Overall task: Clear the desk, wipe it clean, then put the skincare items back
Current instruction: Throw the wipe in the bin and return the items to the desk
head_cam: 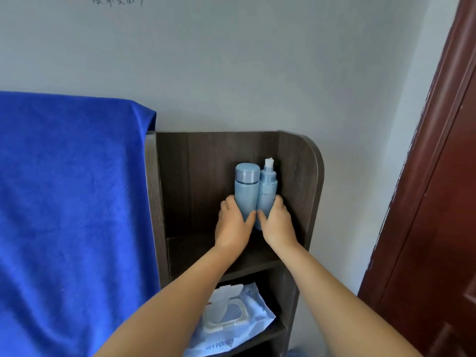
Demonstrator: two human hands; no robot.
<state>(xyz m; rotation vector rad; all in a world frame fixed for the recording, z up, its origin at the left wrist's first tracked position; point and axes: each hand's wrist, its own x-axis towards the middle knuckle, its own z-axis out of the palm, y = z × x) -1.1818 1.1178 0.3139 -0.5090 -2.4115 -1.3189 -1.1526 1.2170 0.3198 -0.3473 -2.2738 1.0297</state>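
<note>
Two light blue skincare bottles stand side by side at the back right of the top shelf (190, 249) of a dark wooden unit. The left one is a capped bottle (246, 188); my left hand (233, 226) is wrapped around its lower part. The right one is a pump bottle (268, 189) with a white nozzle; my right hand (277, 226) grips its base. The bottoms of both bottles are hidden behind my fingers, so whether they rest on the shelf cannot be told.
A pack of wet wipes (231, 320) with its lid flipped open lies on the lower shelf. A blue towel (72, 202) hangs to the left of the unit. The unit's curved side panel (313, 181) is close on the right, with a dark red door (438, 202) beyond.
</note>
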